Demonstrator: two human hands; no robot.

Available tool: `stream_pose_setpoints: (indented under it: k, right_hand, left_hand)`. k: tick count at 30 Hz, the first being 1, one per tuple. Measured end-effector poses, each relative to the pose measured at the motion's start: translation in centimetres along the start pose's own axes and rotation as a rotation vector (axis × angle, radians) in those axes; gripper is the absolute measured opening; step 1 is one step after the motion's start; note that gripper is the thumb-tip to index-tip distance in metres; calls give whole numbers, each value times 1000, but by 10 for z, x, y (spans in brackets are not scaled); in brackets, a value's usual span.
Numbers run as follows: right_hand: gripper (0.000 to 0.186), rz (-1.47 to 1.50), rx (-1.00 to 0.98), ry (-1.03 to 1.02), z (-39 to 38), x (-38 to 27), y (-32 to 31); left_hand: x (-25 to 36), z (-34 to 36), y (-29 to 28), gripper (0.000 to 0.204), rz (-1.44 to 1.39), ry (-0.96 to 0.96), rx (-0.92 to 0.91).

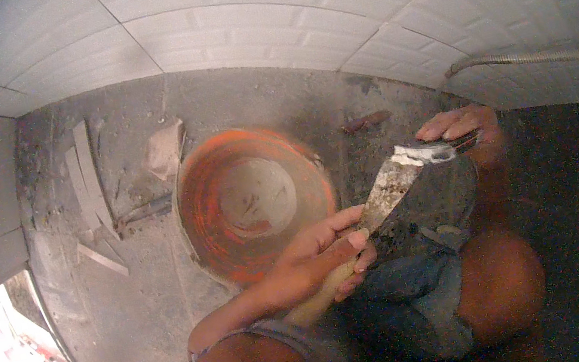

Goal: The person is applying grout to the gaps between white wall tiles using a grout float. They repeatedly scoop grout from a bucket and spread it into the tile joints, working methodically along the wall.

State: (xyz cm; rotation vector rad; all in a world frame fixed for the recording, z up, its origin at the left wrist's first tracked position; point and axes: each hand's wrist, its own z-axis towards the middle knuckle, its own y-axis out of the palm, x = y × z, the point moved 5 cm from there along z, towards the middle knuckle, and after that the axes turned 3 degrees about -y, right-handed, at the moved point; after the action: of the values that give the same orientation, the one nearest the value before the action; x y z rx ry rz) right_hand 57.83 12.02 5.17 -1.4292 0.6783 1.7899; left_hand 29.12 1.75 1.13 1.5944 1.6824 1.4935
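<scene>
My left hand (pixel 320 256) is wrapped around the pale handle of a putty knife, whose blade (pixel 391 191) is crusted with dried mortar and points up to the right. White paste (pixel 418 154) sits at the blade's far end. There it meets a dark, flat-edged tool (pixel 464 143), gripped by the fingers of my right hand (pixel 461 123). The exact kind of that tool cannot be made out. Left of both hands stands an orange bucket (pixel 224 246), its inner wall smeared with grey mortar and a grey layer at its bottom.
Thin tile strips (pixel 89 178) and a beige scrap (pixel 165 149) lie on the dusty floor (pixel 136 311) at left. White tiled wall (pixel 243 29) closes off the far side, with a flexible hose (pixel 535 56) at right. A reddish-brown object (pixel 367 121) rests beyond the bucket.
</scene>
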Motion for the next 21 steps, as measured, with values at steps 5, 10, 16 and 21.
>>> stream_pose_setpoints:
  k: [5,10,16,21]
  right_hand:
    - [32,-73,9,211,-12,-23,-10]
    - [47,-236,517,509,-2,-9,-4]
    - [45,35,654,527,42,-18,75]
    - [34,103,552,499,52,-12,95]
  left_hand:
    - [15,-5,-13,40,56,193,134]
    - [47,-25,-14,42,405,663,601]
    - [54,-38,-19,37,1228,1051,966]
    - [62,-43,-7,40,1379,1087,1003]
